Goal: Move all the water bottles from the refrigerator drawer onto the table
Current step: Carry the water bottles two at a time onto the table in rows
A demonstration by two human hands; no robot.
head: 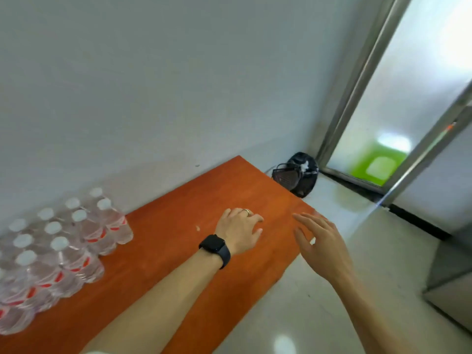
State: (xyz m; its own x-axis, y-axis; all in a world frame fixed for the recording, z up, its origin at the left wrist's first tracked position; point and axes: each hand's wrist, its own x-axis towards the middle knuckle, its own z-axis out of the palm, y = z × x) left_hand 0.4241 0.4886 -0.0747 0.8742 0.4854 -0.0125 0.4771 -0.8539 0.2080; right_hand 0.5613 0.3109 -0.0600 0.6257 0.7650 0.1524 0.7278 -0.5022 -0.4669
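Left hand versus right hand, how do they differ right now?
The left hand wears a black watch and a ring; the right hand is bare. The left hand is over the orange table, fingers loosely bent; the right hand is at the table's edge, fingers straighter and spread. Both hold nothing.

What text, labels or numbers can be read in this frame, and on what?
None can be read.
Red-and-white labels on the clear plastic water bottles: too blurred to read.
Black smartwatch on the wrist: screen dark, no text showing.
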